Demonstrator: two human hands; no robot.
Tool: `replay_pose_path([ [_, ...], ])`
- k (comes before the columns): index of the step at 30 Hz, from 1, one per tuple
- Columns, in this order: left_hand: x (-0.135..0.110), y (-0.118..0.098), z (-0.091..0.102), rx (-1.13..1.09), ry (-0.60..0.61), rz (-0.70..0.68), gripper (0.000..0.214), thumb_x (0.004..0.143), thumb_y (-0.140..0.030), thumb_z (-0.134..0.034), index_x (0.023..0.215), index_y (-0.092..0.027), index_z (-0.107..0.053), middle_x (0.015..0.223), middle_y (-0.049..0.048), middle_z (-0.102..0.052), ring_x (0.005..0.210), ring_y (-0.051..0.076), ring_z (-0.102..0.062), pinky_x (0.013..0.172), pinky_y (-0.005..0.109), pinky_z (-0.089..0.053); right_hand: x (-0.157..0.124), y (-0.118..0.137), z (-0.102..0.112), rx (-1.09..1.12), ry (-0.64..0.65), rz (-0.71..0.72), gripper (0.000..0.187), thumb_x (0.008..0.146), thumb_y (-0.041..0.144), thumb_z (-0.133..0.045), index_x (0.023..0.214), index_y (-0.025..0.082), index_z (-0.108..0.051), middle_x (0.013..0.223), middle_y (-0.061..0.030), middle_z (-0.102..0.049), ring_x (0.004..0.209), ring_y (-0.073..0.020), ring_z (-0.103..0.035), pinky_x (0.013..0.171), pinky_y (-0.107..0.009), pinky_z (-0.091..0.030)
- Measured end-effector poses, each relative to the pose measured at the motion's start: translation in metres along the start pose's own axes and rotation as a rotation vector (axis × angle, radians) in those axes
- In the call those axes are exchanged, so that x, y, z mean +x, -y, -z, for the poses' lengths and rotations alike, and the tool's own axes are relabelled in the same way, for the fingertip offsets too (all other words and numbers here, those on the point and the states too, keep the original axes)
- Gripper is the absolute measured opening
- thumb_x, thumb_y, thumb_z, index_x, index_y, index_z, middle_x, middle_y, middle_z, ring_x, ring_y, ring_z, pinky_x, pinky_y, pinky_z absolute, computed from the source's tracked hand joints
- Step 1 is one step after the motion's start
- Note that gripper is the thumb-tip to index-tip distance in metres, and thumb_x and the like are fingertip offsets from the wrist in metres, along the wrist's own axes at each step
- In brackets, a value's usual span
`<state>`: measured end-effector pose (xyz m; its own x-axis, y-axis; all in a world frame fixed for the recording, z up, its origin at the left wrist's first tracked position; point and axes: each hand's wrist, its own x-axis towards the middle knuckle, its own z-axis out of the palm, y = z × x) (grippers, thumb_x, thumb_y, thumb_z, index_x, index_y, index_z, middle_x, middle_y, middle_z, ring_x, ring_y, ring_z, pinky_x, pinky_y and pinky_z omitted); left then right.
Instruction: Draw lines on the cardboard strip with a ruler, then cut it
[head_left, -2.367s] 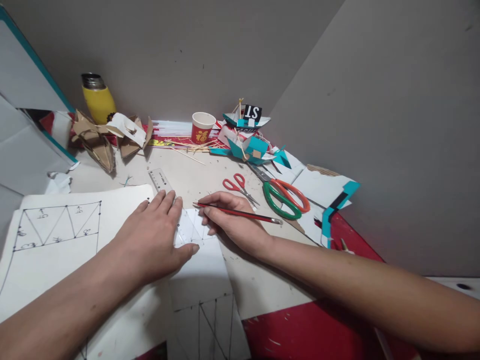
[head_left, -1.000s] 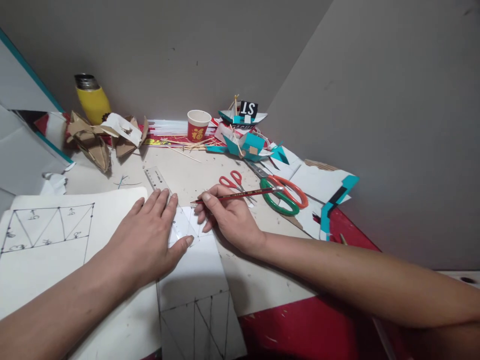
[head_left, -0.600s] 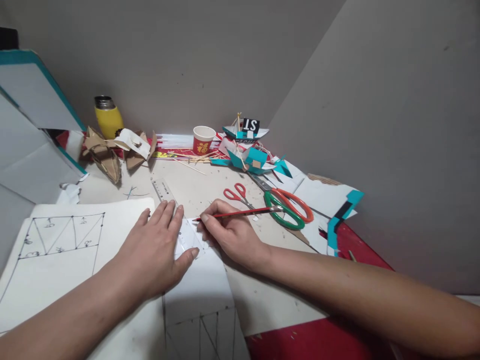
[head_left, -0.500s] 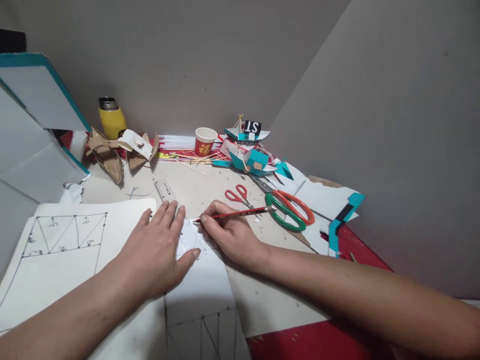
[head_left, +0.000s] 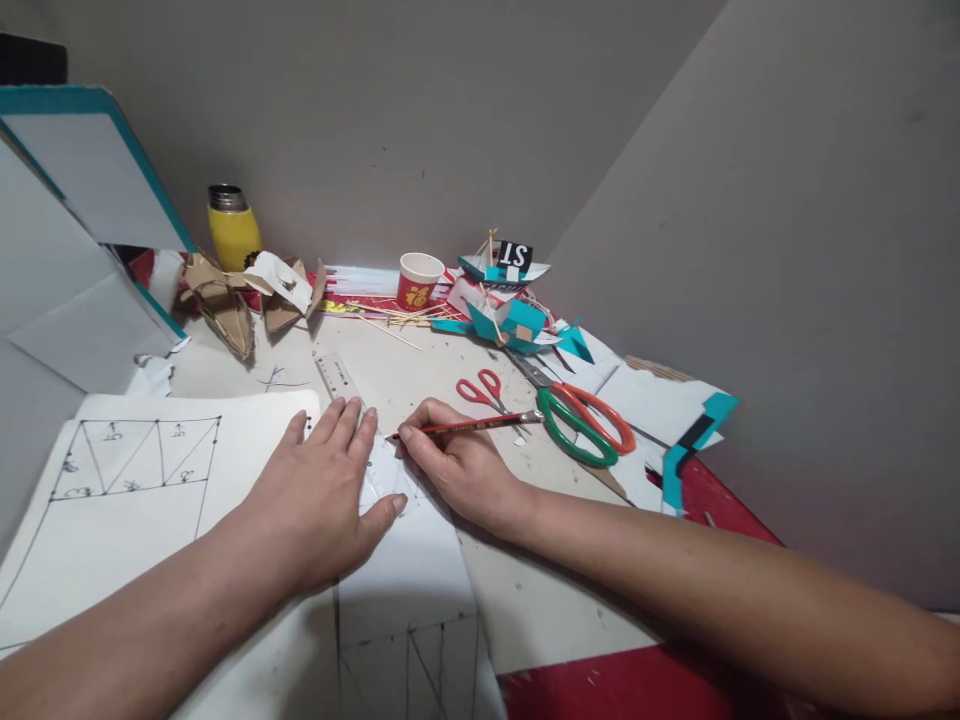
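Observation:
My left hand [head_left: 319, 495] lies flat, fingers stretched out, pressing a clear plastic ruler [head_left: 337, 377] onto a white paper strip [head_left: 409, 570] with drawn lines. My right hand [head_left: 457, 462] pinches a red pencil [head_left: 480, 425]; its tip touches the paper at the ruler's edge, just right of my left fingertips. A larger white sheet [head_left: 120, 500] with a triangle-truss drawing lies under my left forearm.
Small red scissors [head_left: 487, 388] and big green-and-orange scissors [head_left: 581, 420] lie right of the pencil. Behind stand a red paper cup [head_left: 418, 280], a yellow flask [head_left: 234, 228], cardboard scraps [head_left: 225, 300], wooden sticks [head_left: 390, 318] and teal paper models [head_left: 506, 320]. Walls close in behind and right.
The pencil's back end swung up and away as my right hand tipped it; its tip stays by the ruler. My left hand keeps pressing. The view drifted slightly.

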<state>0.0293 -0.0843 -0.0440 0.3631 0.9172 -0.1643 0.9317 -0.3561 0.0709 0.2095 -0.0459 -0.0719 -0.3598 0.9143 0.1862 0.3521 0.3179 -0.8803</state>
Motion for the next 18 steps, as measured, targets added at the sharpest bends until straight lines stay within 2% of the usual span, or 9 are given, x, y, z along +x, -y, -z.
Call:
replay_pose_path([
  [7,0.0004,-0.0008,0.0015,0.019,0.018,-0.001,0.086,0.095,-0.060,-0.036,0.161,-0.006,-0.025,0.167,0.0218,-0.019,0.156,0.037,-0.018,0.122,0.063,-0.022,0.0005,-0.0004,-0.0005,-0.044,0.009,0.039,0.014,0.095,0.027,-0.052,0.082,0.023,-0.054,0.075,0.0003,-0.062,0.073,-0.0161,-0.059,0.071,-0.033,-0.046],
  [18,0.0012,-0.0002,-0.0005,0.012,0.001,-0.002,0.085,0.095,-0.059,-0.037,0.161,-0.006,-0.027,0.167,0.0216,-0.022,0.156,0.038,-0.020,0.121,0.064,-0.022,0.0002,0.0011,-0.0008,-0.035,0.007,0.033,0.014,0.092,0.025,-0.051,0.078,0.023,-0.052,0.071,0.0016,-0.059,0.068,-0.0149,-0.054,0.067,-0.031,-0.043],
])
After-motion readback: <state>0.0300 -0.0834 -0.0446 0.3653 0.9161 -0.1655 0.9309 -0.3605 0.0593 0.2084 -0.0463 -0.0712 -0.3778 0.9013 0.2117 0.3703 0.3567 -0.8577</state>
